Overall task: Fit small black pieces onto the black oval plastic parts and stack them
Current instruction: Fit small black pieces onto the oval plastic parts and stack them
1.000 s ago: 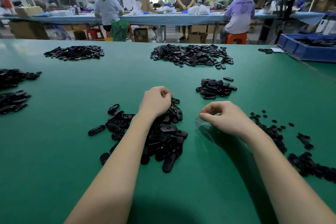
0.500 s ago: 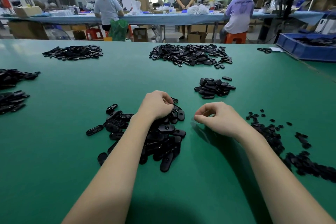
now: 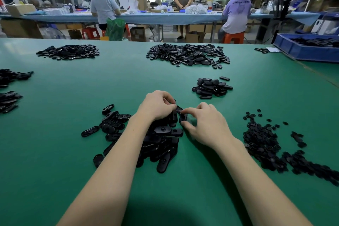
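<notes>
Oval part [image 3: 178, 113] is held between both hands just above the near pile of ovals [image 3: 157, 139], at the pile's far right edge. The left hand [image 3: 156, 106] is curled round its far end in a narrow grip; the right hand [image 3: 205, 124] pinches its near end between thumb and forefinger. Whether a small black piece is already pinched there cannot be told (the fingers hide it, and everything is black on black).

A misfit is judged the main risk: with so little contrast and the seat covered by fingertips, the piece could be pressed in crooked or not fully seated. A slip is also possible, since the grip is only at the fingertips; a dropped oval would be lost among unfitted ones in the pile directly below, and a dropped small piece could vanish there too.

The small pieces [image 3: 262, 141] lie spread to the right on the green tabletop [image 3: 55, 152], near the right forearm, which could scatter them if swept sideways. The finished heap [image 3: 211, 87] lies beyond, loosely piled, so further parts added carelessly could slide off.
</notes>
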{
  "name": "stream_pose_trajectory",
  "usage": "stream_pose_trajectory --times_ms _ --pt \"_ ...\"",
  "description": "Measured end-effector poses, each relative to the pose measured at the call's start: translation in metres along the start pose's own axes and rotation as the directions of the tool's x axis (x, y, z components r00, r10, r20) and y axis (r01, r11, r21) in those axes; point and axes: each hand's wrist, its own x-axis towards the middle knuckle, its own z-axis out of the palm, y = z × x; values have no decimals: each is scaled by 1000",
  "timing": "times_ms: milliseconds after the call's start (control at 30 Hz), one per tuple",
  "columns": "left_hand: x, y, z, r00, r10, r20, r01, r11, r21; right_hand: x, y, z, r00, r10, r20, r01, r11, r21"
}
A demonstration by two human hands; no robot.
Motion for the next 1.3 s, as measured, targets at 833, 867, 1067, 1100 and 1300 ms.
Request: stream_pose_trajectory --times_ms 833,867,1067,1100,1300 --pt "-18 50 23 991 47 129 37 813 -581 -1 34 -33 950 24 -310 132 872 472" --pt "-20 54 27 989 40 142 56 786 -615 -2 39 -37 956 34 -292 118 865 488" --pt "-35 73 47 961 43 272 172 679 -714 -4 82 -64 902 341 -266 -223 894 389" --pt "-37 75 50 955 47 292 188 665 -723 -8 90 -67 885 401 -237 -306 884 353" --pt "-42 77 57 937 29 348 241 667 -705 -24 113 -64 826 560 -58 -538 815 215"
